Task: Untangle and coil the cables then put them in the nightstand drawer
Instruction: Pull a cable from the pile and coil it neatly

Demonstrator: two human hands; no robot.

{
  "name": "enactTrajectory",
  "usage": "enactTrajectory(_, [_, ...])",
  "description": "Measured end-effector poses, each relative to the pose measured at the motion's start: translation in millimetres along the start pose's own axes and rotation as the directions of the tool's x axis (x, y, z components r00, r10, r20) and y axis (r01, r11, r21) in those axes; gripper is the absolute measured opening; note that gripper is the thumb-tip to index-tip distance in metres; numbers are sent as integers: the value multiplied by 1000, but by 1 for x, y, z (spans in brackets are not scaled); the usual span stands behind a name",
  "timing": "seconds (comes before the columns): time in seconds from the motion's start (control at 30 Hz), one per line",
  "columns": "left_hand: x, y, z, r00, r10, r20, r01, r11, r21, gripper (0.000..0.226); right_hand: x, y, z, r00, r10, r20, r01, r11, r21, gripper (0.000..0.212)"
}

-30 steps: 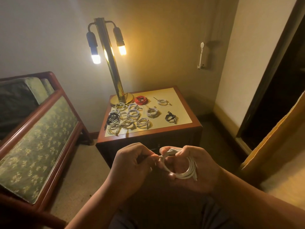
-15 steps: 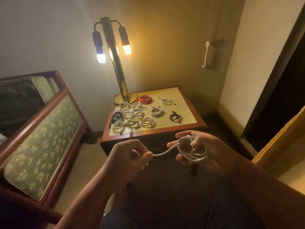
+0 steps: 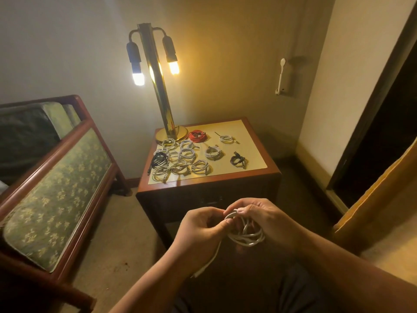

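Mid-coil: my right hand (image 3: 267, 219) grips loops of the white cable (image 3: 248, 240) before the nightstand (image 3: 203, 185), and my left hand (image 3: 202, 228) pinches its loose end. Next I'd wrap that end on; the drawer (image 3: 212, 201) looks shut, though it's dim.

My right hand (image 3: 259, 219) covers the top of the white cable (image 3: 248, 240) loops, and my left hand (image 3: 200, 231) hides part of its tail. The nightstand (image 3: 180, 202) front is too dark to show a drawer. Plugs on the coils (image 3: 199, 167) on the surface are too small to tell.
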State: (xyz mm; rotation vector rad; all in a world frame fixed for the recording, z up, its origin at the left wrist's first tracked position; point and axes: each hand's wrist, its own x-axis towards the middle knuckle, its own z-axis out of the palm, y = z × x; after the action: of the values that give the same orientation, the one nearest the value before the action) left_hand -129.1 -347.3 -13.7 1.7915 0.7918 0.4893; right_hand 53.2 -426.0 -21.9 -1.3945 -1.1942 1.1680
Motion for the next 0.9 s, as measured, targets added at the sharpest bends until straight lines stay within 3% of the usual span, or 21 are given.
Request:
enactTrajectory(0.2, [5,-6,2,995,-57,-80,42,983,-177,19,4,8,3,997,-22,-80,20,999,-27,23])
enactTrajectory(0.37, [8,-16,0,989,-130,-67,114,973,-202,30,5,7,-3,989,134,70,-121,980,-160,26])
enactTrajectory(0.5, [12,-11,-5,989,-147,2,139,932,-334,45,4,6,-16,968,137,209,-153,986,62,12])
enactTrajectory(0.63, [16,-2,-3,983,-175,55,180,862,-474,38,-1,0,-14,979,170,111,-185,973,138,35])
enactTrajectory(0.73, [19,-7,-1,966,-250,57,243,817,-524,33,-4,2,-10,979,198,59,-205,962,179,39])
enactTrajectory(0.9, [26,-22,0,960,-262,101,278,834,-477,22,8,17,-11,995,101,6,-100,992,-71,29])
